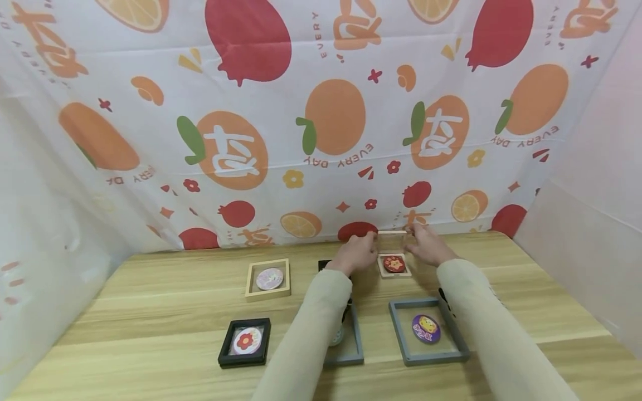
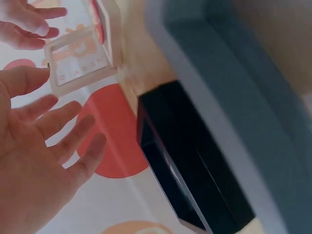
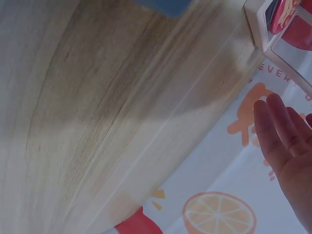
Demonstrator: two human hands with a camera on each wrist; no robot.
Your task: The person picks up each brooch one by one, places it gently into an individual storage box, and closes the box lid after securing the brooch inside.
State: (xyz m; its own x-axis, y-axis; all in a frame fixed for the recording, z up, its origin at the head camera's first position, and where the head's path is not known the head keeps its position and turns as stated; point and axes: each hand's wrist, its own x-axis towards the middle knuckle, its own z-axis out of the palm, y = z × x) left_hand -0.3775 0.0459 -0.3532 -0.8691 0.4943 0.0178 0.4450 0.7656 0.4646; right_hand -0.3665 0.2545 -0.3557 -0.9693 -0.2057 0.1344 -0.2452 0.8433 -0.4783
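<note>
A small pale display frame (image 1: 396, 275) stands at the back of the table, unfolded, its clear lid (image 1: 392, 233) raised. A round red badge (image 1: 394, 264) with a gold star-like design lies in its base. My left hand (image 1: 357, 254) is at the lid's left side. In the left wrist view its fingers are spread and the thumb tip lies at the lid's edge; whether it touches cannot be told. On the lid's other side is my right hand (image 1: 430, 246), fingers extended in the right wrist view, beside the lid with no visible grip.
Nearer stand a grey frame (image 1: 405, 334) with a purple badge (image 1: 426, 328) and another grey frame (image 1: 359, 340), partly under my left arm. To the left are a wooden frame (image 1: 268, 296) and a black frame (image 1: 243, 359). Another black frame (image 2: 195, 156) stands behind my left wrist. A fruit-print cloth (image 1: 321, 184) hangs behind.
</note>
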